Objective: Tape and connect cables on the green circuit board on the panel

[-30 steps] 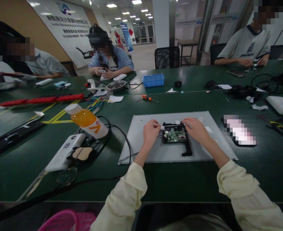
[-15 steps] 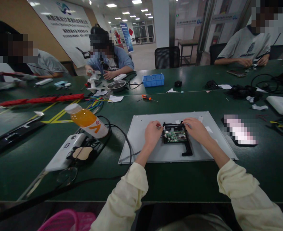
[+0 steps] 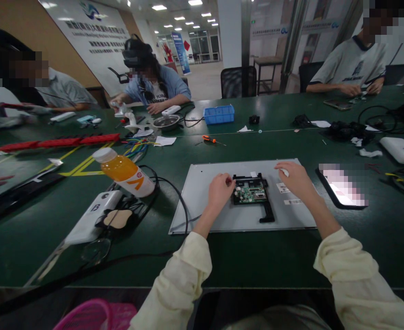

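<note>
A flat grey-white panel (image 3: 202,201) lies on the table before me. On it rests a black plastic frame (image 3: 268,211) around a green circuit board (image 3: 252,195), with one arm of the frame reaching down at the right. My left hand (image 3: 219,192) has its fingers curled against the frame's upper left edge; the fingertips are partly hidden. To the right of the frame, my right hand (image 3: 294,179) hovers over the panel, thumb and fingers apart, holding nothing. White labels (image 3: 292,201) show on the panel below it.
An orange drink bottle (image 3: 124,172) leans over cables and a white power bank (image 3: 95,217) at left. A phone (image 3: 341,187) lies right of the panel. Beyond are an orange screwdriver (image 3: 214,140), a blue basket (image 3: 219,114) and a metal bowl (image 3: 167,122). Several people sit around the table.
My right hand has let go of the frame's upper right corner and moved right, uncovering labels on the panel. My left hand stays at the frame's left edge, nearly unmoved.
</note>
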A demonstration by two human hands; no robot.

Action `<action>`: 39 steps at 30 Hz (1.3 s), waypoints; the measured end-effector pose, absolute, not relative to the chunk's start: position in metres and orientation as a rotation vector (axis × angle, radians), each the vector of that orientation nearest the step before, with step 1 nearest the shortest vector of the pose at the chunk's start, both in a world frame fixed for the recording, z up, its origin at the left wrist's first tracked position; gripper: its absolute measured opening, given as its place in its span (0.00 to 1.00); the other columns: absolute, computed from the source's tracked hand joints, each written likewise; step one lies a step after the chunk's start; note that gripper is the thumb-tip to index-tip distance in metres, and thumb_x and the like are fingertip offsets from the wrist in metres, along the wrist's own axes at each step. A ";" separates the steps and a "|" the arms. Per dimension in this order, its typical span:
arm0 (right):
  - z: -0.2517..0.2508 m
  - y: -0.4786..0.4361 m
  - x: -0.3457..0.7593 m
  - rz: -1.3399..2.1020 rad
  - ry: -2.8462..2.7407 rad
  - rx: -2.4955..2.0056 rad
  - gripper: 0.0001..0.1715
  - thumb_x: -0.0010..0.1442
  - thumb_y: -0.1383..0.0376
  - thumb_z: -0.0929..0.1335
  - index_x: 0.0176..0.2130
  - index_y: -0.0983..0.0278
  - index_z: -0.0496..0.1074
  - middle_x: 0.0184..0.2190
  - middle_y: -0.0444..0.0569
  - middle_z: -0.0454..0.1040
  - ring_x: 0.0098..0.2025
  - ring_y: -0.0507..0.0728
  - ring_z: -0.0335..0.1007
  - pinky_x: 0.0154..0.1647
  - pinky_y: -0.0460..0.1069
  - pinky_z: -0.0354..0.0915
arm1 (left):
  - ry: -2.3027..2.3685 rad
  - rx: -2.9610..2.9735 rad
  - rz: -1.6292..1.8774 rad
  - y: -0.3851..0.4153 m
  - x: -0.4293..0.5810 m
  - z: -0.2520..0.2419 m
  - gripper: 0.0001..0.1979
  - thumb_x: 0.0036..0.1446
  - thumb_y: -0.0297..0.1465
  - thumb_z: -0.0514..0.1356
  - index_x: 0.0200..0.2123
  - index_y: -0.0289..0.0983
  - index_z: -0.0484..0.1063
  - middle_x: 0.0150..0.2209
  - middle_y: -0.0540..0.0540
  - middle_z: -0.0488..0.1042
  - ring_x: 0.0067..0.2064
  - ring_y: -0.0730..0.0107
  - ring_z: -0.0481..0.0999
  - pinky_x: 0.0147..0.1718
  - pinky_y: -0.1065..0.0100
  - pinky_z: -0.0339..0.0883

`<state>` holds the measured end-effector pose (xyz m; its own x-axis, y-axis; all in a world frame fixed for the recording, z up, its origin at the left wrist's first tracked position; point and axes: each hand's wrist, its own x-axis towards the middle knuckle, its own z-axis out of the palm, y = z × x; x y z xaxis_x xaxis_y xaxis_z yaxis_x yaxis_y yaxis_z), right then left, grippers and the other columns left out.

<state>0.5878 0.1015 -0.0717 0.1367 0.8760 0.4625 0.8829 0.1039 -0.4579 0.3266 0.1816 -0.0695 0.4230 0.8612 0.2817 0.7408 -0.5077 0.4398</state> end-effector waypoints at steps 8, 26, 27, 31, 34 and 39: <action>-0.074 0.090 0.611 0.127 -1.649 -1.891 0.17 0.56 0.68 0.62 0.42 0.64 0.76 0.44 0.53 0.76 0.47 0.60 0.72 0.53 0.56 0.64 | 1.440 2.507 0.677 0.180 0.329 -0.070 0.10 0.59 0.37 0.57 0.29 0.37 0.68 0.30 0.47 0.70 0.34 0.68 0.69 0.33 0.68 0.59; -0.089 0.092 0.622 0.153 -1.584 -1.937 0.24 0.55 0.66 0.65 0.51 0.66 0.71 0.49 0.57 0.72 0.46 0.61 0.71 0.50 0.55 0.67 | 1.480 2.538 0.638 0.181 0.333 -0.072 0.09 0.61 0.34 0.54 0.29 0.38 0.68 0.31 0.47 0.70 0.34 0.68 0.69 0.34 0.68 0.60; -0.092 0.093 0.623 0.134 -1.593 -1.929 0.24 0.55 0.65 0.65 0.51 0.67 0.71 0.49 0.57 0.72 0.48 0.61 0.71 0.51 0.56 0.66 | 1.480 2.538 0.643 0.181 0.333 -0.072 0.10 0.61 0.35 0.54 0.29 0.38 0.68 0.31 0.47 0.70 0.34 0.68 0.69 0.34 0.68 0.60; -0.104 0.101 0.625 0.054 -1.658 -1.876 0.26 0.54 0.64 0.66 0.52 0.68 0.70 0.50 0.59 0.71 0.53 0.63 0.66 0.57 0.58 0.61 | 1.494 2.524 0.646 0.180 0.333 -0.071 0.13 0.63 0.38 0.52 0.30 0.38 0.68 0.31 0.46 0.70 0.34 0.68 0.70 0.35 0.68 0.60; -0.109 0.104 0.625 0.048 -1.688 -1.860 0.28 0.54 0.63 0.66 0.54 0.67 0.69 0.51 0.59 0.70 0.53 0.63 0.65 0.57 0.57 0.60 | 1.501 2.524 0.665 0.179 0.333 -0.070 0.15 0.64 0.39 0.49 0.30 0.37 0.68 0.31 0.46 0.70 0.34 0.68 0.70 0.35 0.68 0.60; -0.107 0.106 0.623 0.090 -1.689 -1.919 0.28 0.55 0.63 0.65 0.55 0.66 0.69 0.44 0.55 0.73 0.43 0.60 0.70 0.50 0.55 0.64 | 1.536 2.520 0.646 0.178 0.333 -0.068 0.16 0.66 0.37 0.47 0.29 0.37 0.67 0.31 0.45 0.70 0.32 0.68 0.69 0.34 0.68 0.59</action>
<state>0.6230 0.1059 -0.1068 0.1984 0.9280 0.3154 0.8893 -0.0351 -0.4560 0.3327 0.1780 -0.0683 0.3938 0.8708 0.2942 0.8193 -0.4777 0.3172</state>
